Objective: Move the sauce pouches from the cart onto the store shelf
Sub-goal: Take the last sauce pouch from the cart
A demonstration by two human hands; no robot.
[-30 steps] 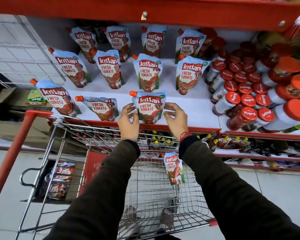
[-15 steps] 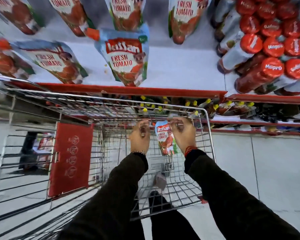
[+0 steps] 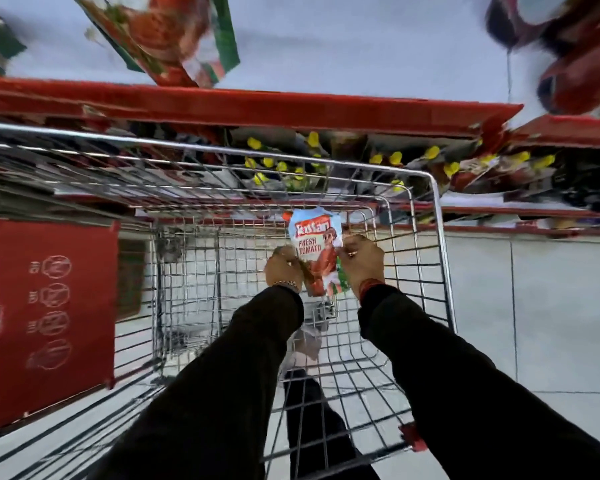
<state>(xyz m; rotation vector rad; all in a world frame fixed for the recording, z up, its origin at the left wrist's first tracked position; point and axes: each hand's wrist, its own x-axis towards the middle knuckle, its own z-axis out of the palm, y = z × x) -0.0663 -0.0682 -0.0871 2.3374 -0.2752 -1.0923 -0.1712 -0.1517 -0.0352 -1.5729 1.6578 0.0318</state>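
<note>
Inside the silver wire shopping cart (image 3: 436, 216): one pale-blue and red foil tomato-sauce pouch (image 3: 316, 251), upright, pinched at its side edges between left hand (image 3: 282, 268) and right hand (image 3: 361, 260), both closed on it. Above, the white store shelf with red front lip (image 3: 257, 109), another soft pouch (image 3: 174, 39) blurred near its edge.

Risks, as judged: thin edge pinch slipping on slick foil during the lift; pouch bottom or orange spout (image 3: 287, 215) snagging the cart rim; standing pouch above knocked over on arrival; soft base slumping unless set down flat.
</note>
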